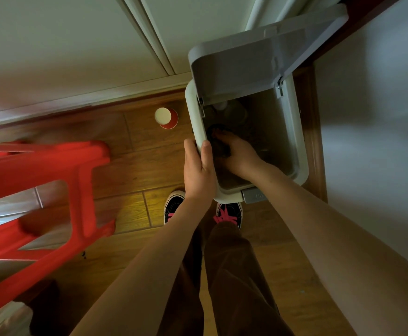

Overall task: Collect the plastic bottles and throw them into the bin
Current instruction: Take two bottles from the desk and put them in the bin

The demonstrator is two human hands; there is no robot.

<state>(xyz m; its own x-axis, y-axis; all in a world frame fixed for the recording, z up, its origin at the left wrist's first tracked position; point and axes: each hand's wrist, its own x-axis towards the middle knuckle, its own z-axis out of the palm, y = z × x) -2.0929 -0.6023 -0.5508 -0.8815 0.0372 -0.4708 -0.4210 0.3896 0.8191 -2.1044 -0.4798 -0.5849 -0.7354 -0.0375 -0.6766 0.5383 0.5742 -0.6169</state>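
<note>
A grey pedal bin (297, 132) stands on the wooden floor with its lid (246, 61) swung up. My left hand (198, 168) grips the bin's near-left rim. My right hand (237, 154) reaches down inside the bin, fingers curled around a dark object (218, 141) that I cannot identify clearly. Pale shapes that may be bottles (232, 110) lie deep in the bin at the far end, dim and hard to make out.
A red paper cup (166, 118) stands on the floor left of the bin. A red plastic stool (40, 202) fills the left side. White cabinet doors (77, 44) run along the back, a white wall (377, 117) at right. My shoes (229, 213) touch the pedal.
</note>
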